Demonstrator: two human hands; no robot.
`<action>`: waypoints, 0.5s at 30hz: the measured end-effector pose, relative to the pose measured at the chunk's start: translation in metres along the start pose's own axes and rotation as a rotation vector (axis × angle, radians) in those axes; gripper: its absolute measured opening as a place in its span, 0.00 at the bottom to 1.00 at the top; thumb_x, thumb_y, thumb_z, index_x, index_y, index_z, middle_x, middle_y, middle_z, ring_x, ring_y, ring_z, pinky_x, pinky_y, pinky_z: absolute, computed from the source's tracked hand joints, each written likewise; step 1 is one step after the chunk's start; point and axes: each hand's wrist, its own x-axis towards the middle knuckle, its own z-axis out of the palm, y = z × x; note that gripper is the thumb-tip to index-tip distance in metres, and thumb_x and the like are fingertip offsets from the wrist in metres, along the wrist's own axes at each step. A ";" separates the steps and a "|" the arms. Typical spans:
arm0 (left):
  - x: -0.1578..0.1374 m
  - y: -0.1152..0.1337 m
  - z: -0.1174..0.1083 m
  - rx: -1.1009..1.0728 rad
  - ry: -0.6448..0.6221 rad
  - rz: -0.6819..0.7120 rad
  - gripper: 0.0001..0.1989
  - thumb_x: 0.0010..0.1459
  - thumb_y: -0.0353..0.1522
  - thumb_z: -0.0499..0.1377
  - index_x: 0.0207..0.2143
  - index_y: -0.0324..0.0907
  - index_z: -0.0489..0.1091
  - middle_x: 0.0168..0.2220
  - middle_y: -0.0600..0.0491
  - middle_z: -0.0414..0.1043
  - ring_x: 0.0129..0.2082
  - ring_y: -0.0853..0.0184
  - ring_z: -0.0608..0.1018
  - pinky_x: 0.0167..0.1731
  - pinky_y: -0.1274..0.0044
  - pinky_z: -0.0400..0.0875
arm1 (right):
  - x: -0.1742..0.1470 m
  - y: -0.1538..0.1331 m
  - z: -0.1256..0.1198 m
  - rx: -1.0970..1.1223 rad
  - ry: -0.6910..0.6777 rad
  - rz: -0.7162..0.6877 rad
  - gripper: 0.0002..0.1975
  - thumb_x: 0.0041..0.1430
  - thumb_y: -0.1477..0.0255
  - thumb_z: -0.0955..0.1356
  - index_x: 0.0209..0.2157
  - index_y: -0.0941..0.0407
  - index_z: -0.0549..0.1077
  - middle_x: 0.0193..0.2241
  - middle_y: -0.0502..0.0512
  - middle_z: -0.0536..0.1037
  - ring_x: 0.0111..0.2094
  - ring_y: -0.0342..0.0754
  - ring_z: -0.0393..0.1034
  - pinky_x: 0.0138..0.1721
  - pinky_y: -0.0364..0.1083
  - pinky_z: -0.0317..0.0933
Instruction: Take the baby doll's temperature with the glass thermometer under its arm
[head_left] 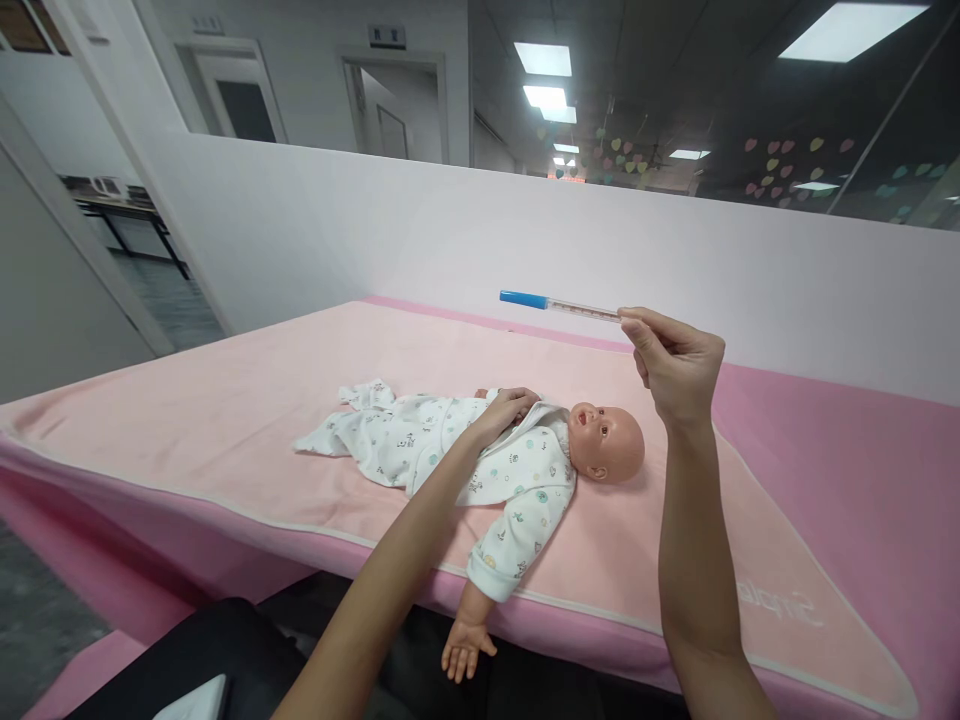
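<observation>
My right hand (679, 365) is raised above the bed surface, thumb and fingers pinching one end of a clear glass thermometer (583, 309). A blue cap (523, 299) covers its other end, which points left. Below, a baby doll (607, 443) lies on its back, its head toward the right. The doll wears a white printed shirt (521, 465) and matching trousers (405, 435). Across its chest reaches my left hand (511, 410), fingers curled at the shirt's front edge near the collar. The fingertips are partly hidden.
A peach-pink mat (225, 400) covers the table, with darker pink cloth (862, 470) at the right. The doll's near arm (471, 620) hangs over the front edge. A white low wall (420, 230) stands behind, with dark glass above. A white object (193, 700) lies at the lower left.
</observation>
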 end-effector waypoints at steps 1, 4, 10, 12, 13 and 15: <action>0.000 0.000 0.000 -0.001 0.003 0.000 0.11 0.44 0.36 0.59 0.27 0.36 0.69 0.16 0.60 0.54 0.17 0.78 0.56 0.17 0.81 0.46 | 0.000 0.000 0.000 0.004 0.004 -0.001 0.15 0.46 0.58 0.69 0.30 0.54 0.78 0.11 0.42 0.58 0.13 0.36 0.50 0.14 0.40 0.49; 0.000 0.000 0.000 -0.006 0.011 0.010 0.11 0.44 0.36 0.59 0.28 0.36 0.69 0.16 0.60 0.53 0.17 0.78 0.56 0.17 0.81 0.46 | 0.000 0.000 0.000 0.015 0.013 -0.012 0.15 0.46 0.57 0.70 0.30 0.54 0.78 0.11 0.43 0.58 0.13 0.36 0.50 0.14 0.40 0.49; 0.000 -0.004 0.000 -0.027 0.023 0.020 0.11 0.44 0.36 0.59 0.26 0.36 0.68 0.16 0.60 0.55 0.17 0.78 0.56 0.17 0.82 0.46 | 0.001 0.003 0.001 -0.017 0.041 -0.016 0.16 0.46 0.57 0.69 0.30 0.54 0.78 0.10 0.43 0.59 0.13 0.36 0.49 0.13 0.40 0.49; 0.001 -0.007 0.000 -0.064 0.056 0.034 0.11 0.43 0.36 0.60 0.26 0.36 0.68 0.17 0.59 0.56 0.18 0.78 0.57 0.18 0.82 0.47 | 0.000 0.004 0.001 -0.015 0.049 -0.002 0.15 0.46 0.58 0.69 0.31 0.54 0.78 0.10 0.43 0.59 0.13 0.36 0.49 0.13 0.39 0.49; 0.002 -0.009 0.000 -0.084 0.072 0.042 0.12 0.43 0.36 0.60 0.26 0.36 0.68 0.17 0.59 0.56 0.18 0.78 0.57 0.18 0.82 0.48 | -0.001 0.005 0.000 -0.016 0.040 0.011 0.15 0.46 0.59 0.69 0.31 0.55 0.78 0.10 0.43 0.60 0.12 0.35 0.49 0.13 0.39 0.49; 0.002 -0.012 -0.001 -0.106 0.089 0.052 0.13 0.43 0.37 0.61 0.27 0.36 0.68 0.18 0.59 0.57 0.18 0.78 0.58 0.18 0.83 0.48 | -0.007 0.008 -0.005 -0.038 -0.019 0.051 0.13 0.46 0.62 0.70 0.31 0.55 0.78 0.11 0.43 0.63 0.13 0.36 0.51 0.13 0.39 0.50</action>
